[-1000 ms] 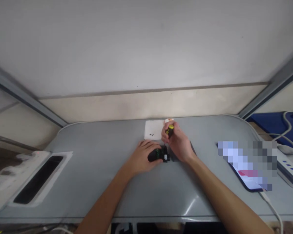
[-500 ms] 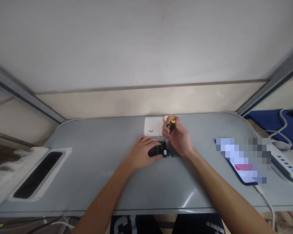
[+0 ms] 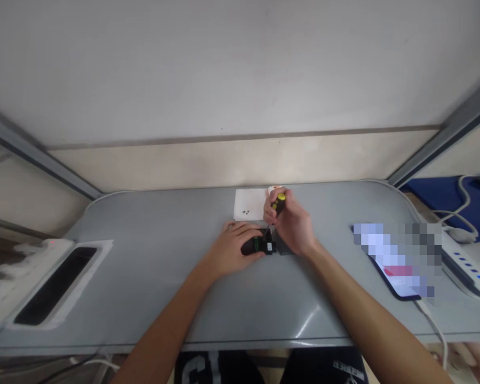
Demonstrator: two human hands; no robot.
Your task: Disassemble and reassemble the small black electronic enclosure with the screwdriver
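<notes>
Near the middle of the grey table, my left hand [image 3: 235, 248] is closed around a small black electronic device [image 3: 251, 246] with green marks and a white label. Its exact kind I cannot make out. My right hand [image 3: 293, 221] grips a black and yellow screwdriver [image 3: 279, 201], tilted, its thin shaft reaching down to the upper right part of the device. Whether the tip sits in a screw is too small to tell. A flat dark piece [image 3: 285, 247] lies partly hidden under my right hand. Behind the hands, several tiny dark screws lie on a white paper [image 3: 251, 200].
A lit phone [image 3: 392, 266] with a charging cable lies to the right, beside a white power strip [image 3: 470, 272]. On the left, a black-fronted slab [image 3: 58, 288] rests on white paper next to another white strip [image 3: 28, 282]. A wall panel [image 3: 240, 162] closes the back.
The view has shifted slightly. My hands keep nearly the same pose, with the screwdriver still on the device.
</notes>
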